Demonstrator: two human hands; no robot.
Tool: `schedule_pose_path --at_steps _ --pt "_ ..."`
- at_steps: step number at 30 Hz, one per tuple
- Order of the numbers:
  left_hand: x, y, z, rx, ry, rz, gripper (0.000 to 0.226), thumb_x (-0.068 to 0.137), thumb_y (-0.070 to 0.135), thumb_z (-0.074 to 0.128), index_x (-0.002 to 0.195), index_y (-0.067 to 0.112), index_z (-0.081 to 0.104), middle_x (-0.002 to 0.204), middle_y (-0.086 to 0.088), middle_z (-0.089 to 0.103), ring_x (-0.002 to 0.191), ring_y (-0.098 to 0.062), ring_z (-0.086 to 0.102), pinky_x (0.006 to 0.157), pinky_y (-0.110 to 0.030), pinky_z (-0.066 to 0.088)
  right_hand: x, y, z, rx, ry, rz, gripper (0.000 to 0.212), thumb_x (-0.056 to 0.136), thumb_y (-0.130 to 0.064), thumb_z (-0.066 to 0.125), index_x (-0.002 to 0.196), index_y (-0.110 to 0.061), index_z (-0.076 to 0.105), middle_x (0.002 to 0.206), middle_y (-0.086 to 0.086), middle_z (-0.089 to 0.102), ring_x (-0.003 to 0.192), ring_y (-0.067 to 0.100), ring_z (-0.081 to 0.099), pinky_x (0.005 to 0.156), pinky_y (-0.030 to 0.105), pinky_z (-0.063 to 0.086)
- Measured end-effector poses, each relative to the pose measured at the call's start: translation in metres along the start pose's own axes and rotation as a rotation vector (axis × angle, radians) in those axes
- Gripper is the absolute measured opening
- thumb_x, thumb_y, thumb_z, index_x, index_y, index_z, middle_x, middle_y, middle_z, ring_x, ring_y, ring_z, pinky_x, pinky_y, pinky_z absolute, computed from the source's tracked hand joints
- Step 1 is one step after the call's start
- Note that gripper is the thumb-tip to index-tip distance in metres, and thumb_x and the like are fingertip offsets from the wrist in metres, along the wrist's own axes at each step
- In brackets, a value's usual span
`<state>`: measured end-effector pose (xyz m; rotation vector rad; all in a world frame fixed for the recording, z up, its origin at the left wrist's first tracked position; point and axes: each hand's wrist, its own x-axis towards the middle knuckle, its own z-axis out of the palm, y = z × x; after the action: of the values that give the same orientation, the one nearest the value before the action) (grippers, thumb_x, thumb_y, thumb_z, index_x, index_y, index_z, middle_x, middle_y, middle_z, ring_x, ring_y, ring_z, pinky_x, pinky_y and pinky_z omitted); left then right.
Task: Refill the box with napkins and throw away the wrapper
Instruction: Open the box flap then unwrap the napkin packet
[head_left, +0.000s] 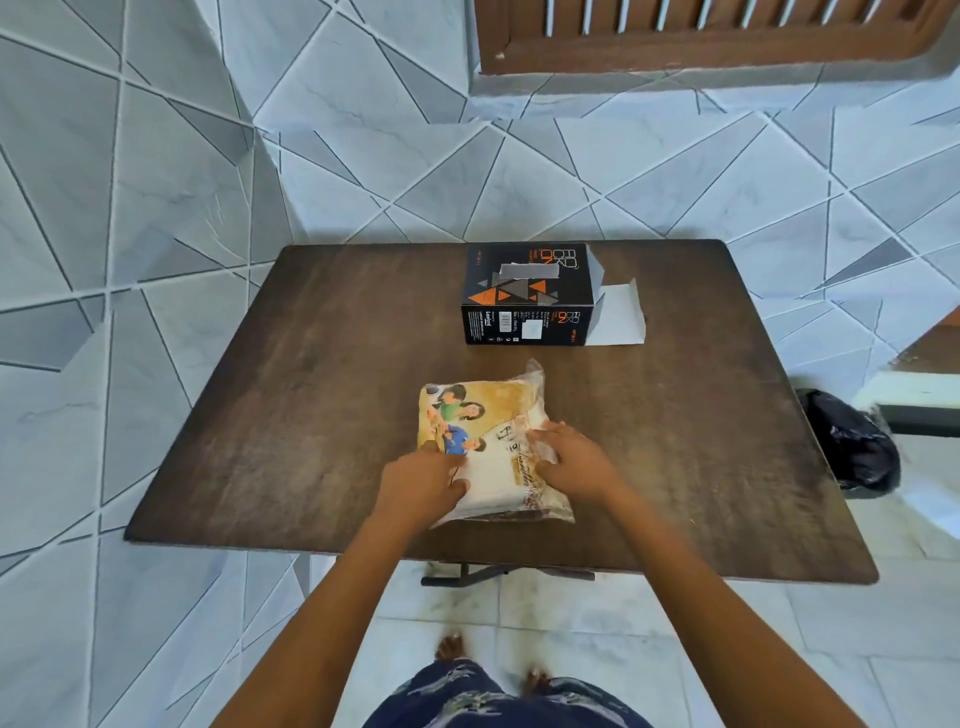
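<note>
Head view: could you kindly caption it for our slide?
Both hands, left and right, grip the wrapped napkin pack before the open black box.

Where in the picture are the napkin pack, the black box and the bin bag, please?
napkin pack (485, 410): head view, on its printed top face beyond the hands.
black box (524, 283): head view, on its patterned top panel.
bin bag (852, 441): head view, on the dark plastic beside the table's right edge.
</note>
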<state>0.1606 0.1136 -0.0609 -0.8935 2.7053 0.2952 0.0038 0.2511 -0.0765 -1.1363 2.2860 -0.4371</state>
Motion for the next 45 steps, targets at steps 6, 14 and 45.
schedule_pose_path --at_steps 6,14,45 --pt "0.017 -0.012 0.002 -0.100 0.075 0.122 0.053 0.089 0.040 0.050 0.139 0.030 0.036 0.154 -0.001 0.026 0.139 -0.022 0.026 0.112 -0.041 0.024 -0.001 -0.013 0.007 -0.054 0.119 -0.075 0.057 0.087 -0.034 0.056 0.139 -0.020 0.038 0.149 -0.001 0.036 0.133 0.020 0.040 0.105 0.034 0.036" --pt "0.027 -0.022 0.011 -0.152 -0.039 0.183 0.056 0.090 0.045 0.047 0.142 0.034 0.028 0.158 0.004 0.011 0.144 -0.020 0.015 0.114 -0.044 0.026 0.015 -0.015 0.003 -0.186 0.197 -0.053 0.036 0.088 -0.038 0.053 0.123 -0.029 0.056 0.129 -0.008 0.060 0.116 0.018 0.057 0.091 0.036 0.049" --pt "0.032 -0.017 -0.010 -0.051 -0.066 0.170 0.056 0.086 0.046 0.052 0.138 0.033 0.037 0.153 0.002 0.029 0.134 -0.020 0.037 0.106 -0.040 0.035 0.021 -0.003 0.013 0.610 0.603 0.371 0.017 0.090 -0.017 0.050 0.098 -0.012 0.064 0.078 -0.007 0.061 0.070 0.013 0.056 0.070 0.030 0.048"
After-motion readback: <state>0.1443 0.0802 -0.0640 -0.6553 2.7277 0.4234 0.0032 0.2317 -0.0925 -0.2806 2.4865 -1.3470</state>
